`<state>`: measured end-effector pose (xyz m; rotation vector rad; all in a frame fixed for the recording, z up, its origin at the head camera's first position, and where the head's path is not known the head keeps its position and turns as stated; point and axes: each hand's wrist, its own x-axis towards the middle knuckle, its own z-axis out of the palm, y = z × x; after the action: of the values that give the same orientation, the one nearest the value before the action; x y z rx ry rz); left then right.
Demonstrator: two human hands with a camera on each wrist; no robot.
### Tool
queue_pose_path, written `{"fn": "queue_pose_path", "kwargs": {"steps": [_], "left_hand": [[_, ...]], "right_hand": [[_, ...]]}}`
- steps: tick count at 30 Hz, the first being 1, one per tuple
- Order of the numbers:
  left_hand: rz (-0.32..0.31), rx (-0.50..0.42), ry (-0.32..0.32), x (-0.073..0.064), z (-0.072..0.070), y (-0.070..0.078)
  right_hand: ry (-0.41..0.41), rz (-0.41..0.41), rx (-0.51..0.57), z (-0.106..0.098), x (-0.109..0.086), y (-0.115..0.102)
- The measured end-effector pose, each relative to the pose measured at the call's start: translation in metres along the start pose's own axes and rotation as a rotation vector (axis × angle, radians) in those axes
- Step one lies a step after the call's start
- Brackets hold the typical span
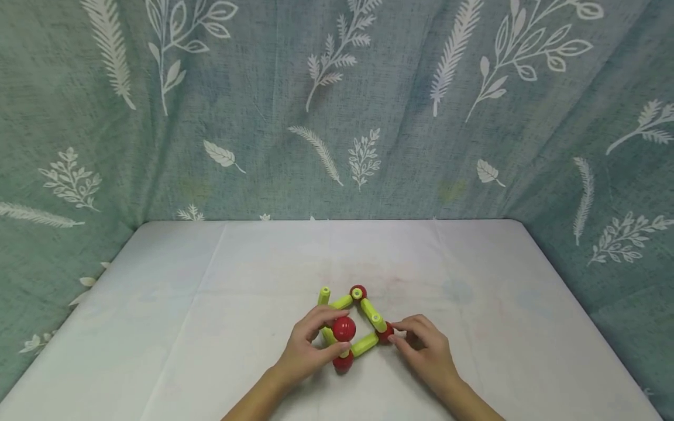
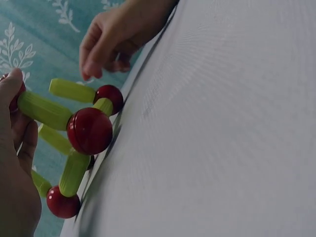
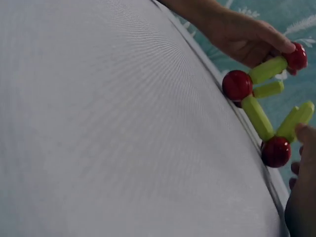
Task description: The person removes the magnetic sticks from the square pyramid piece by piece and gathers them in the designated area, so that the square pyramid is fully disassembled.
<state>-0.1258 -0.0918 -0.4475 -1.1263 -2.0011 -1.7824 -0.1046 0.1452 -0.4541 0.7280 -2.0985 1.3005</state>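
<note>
Left hand (image 1: 308, 346): thumb and fingers pinch the upper red ball (image 1: 344, 329).
Right hand (image 1: 430, 352): fingers loosely bent, thumb and forefinger parted, just beside the right red ball (image 1: 387, 334); contact cannot be told, no hold shows.
Rod-and-ball frame (image 1: 364, 345): between the hands, on the table (image 1: 237, 304).
Upper ball: at the top of a lime-green upright rod (image 2: 44, 109) rising from the near red ball (image 1: 343, 362); whether fully seated cannot be told.
Pressing: this looks like fitting ball to rod, so push straight down the rod's line; a sideways shove could twist the joint below. The right hand could brace its corner.
Knock risks: the left upright (image 1: 324, 297) just beyond the left hand's fingers, the right upright (image 1: 376, 319) near the right fingertips.
Table edges: far and side edges well apart from both hands; near edge out of sight.
Room: widest outward of each hand; tight between them.
</note>
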Motion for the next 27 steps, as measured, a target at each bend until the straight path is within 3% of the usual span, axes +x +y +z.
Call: {"fn": "queue_pose_path", "kwargs": {"steps": [5, 9, 13, 17, 21, 27], "left_hand": [[0.027, 0.008, 0.028, 0.003, 0.006, 0.0], [0.038, 0.038, 0.055, 0.005, 0.009, 0.001], [0.062, 0.076, 0.079, 0.012, 0.011, 0.017], [0.075, 0.099, 0.092, 0.017, 0.011, 0.029], [0.069, 0.131, 0.102, 0.014, 0.012, 0.024], [-0.006, 0.119, 0.153, 0.011, 0.005, 0.013]], "right_hand": [[0.034, -0.01, 0.096, 0.012, -0.009, 0.003], [-0.052, 0.058, 0.205, 0.024, -0.005, -0.012], [-0.146, 0.123, 0.291, 0.039, -0.004, -0.02], [-0.148, 0.142, 0.288, 0.05, -0.004, -0.02], [-0.118, 0.131, 0.247, 0.049, 0.002, -0.03], [-0.132, 0.161, 0.219, 0.055, -0.009, -0.015]]}}
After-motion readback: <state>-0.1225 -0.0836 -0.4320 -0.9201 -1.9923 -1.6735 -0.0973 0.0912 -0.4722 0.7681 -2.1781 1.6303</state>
